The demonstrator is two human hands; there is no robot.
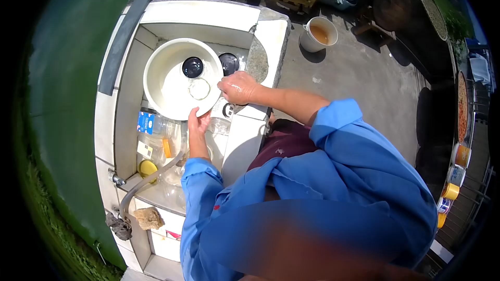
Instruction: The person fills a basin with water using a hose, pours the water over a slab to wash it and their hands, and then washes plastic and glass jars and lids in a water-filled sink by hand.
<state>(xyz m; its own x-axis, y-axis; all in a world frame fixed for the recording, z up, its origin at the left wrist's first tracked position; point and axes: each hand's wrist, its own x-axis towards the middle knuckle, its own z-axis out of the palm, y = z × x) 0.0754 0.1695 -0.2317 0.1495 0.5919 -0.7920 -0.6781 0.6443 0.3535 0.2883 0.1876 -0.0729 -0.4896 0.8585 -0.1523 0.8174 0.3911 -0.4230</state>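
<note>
A round white basin rests in a tiled sink, with a black lid and a clear ring-like piece inside. My left hand grips the basin's near rim, thumb over the edge. At the basin's right rim, my right hand is closed, its fingers pressed together; what they hold, if anything, is hidden. Just behind it lies another black lid. Clear jars and a yellow lid are left of and below the basin.
A grey hose runs from the tap into the sink. A brown sponge and a dark cloth are on the lower-left ledge. On the ground at the upper right stands a white bucket with brownish liquid.
</note>
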